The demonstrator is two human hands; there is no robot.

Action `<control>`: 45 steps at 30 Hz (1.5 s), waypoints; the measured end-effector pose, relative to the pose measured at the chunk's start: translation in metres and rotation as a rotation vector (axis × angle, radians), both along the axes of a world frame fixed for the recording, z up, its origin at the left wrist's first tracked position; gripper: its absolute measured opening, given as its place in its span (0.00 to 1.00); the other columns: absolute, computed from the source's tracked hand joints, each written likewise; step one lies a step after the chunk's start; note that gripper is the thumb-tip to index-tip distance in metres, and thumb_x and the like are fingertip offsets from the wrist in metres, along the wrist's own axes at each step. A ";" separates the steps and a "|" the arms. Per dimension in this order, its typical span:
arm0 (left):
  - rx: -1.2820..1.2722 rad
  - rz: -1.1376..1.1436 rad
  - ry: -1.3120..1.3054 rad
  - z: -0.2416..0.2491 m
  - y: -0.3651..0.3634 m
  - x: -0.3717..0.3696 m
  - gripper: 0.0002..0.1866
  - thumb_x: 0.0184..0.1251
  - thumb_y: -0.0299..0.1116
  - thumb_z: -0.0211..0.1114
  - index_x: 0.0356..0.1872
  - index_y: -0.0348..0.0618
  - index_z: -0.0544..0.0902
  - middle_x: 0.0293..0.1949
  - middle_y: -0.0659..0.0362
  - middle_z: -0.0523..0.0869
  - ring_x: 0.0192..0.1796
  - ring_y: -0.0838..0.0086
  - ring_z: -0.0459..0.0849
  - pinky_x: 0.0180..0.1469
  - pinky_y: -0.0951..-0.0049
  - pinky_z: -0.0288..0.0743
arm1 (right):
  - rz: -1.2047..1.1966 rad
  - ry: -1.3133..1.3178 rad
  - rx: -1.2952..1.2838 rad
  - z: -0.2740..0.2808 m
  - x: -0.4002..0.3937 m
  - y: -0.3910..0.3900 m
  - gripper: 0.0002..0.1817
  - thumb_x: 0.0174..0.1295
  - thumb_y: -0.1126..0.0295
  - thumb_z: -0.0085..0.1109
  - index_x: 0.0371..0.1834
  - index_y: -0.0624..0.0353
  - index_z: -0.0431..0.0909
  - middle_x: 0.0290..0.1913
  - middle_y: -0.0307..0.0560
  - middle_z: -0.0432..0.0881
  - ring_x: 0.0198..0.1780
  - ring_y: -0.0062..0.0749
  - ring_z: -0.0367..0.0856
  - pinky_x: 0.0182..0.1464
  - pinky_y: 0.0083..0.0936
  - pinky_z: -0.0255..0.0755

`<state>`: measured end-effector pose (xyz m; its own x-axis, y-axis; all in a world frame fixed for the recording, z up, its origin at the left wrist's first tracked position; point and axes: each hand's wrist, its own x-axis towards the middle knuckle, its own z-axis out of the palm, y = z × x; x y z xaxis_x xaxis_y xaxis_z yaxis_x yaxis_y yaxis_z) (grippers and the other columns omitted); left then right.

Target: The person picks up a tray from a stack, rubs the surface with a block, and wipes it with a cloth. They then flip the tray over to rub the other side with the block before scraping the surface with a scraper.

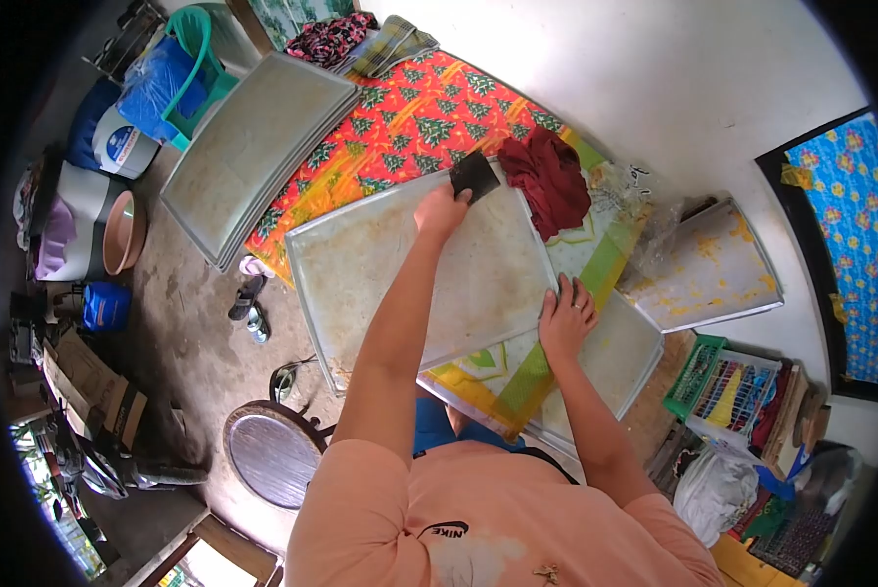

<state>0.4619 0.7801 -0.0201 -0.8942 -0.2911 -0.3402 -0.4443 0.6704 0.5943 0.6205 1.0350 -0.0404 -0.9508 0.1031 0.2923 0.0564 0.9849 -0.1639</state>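
Note:
A large flat metal tray [409, 284] with a stained, dull surface lies on the table in front of me. My left hand [443, 212] is closed on a black flat square piece [474, 177], which lies against the tray near its far edge. My right hand [567, 318] rests on the tray's right edge, fingers spread and holding nothing. Just beyond that edge is a crumpled dark red cloth [546, 183]. Part of another tray [620, 352] shows below my right forearm.
Several stacked trays [263, 142] stand at the table's left end, over a red tree-patterned cover [424, 112]. A yellow-stained tray [703, 274] leans by the wall. Baskets [737, 386] sit at right; a round stool [274, 453] and slippers [247, 296] are on the floor.

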 end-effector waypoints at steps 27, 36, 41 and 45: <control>0.264 -0.083 0.231 -0.037 -0.052 0.070 0.22 0.60 0.49 0.68 0.38 0.35 0.84 0.36 0.43 0.87 0.42 0.51 0.86 0.44 0.58 0.77 | -0.005 0.032 0.015 -0.004 0.000 0.000 0.21 0.68 0.54 0.51 0.62 0.44 0.74 0.63 0.44 0.72 0.63 0.44 0.67 0.64 0.48 0.56; 0.129 0.289 0.328 -0.011 -0.184 0.146 0.18 0.62 0.42 0.68 0.44 0.37 0.85 0.34 0.47 0.88 0.39 0.60 0.88 0.43 0.63 0.77 | 0.000 0.022 0.019 -0.005 0.002 -0.001 0.22 0.68 0.54 0.51 0.63 0.45 0.73 0.64 0.45 0.72 0.64 0.45 0.66 0.65 0.49 0.54; 0.053 0.184 0.114 -0.015 -0.186 0.135 0.23 0.60 0.50 0.68 0.41 0.36 0.84 0.35 0.42 0.87 0.42 0.52 0.87 0.45 0.58 0.77 | 0.002 0.006 -0.002 -0.008 0.002 0.000 0.22 0.68 0.54 0.50 0.63 0.44 0.73 0.64 0.46 0.72 0.66 0.45 0.65 0.66 0.51 0.53; -0.016 0.200 0.097 -0.001 -0.187 0.132 0.24 0.60 0.53 0.68 0.38 0.37 0.85 0.35 0.42 0.87 0.42 0.50 0.86 0.44 0.56 0.77 | -0.009 -0.017 -0.001 -0.005 0.003 0.000 0.22 0.68 0.55 0.50 0.64 0.44 0.73 0.65 0.46 0.71 0.66 0.46 0.64 0.66 0.51 0.53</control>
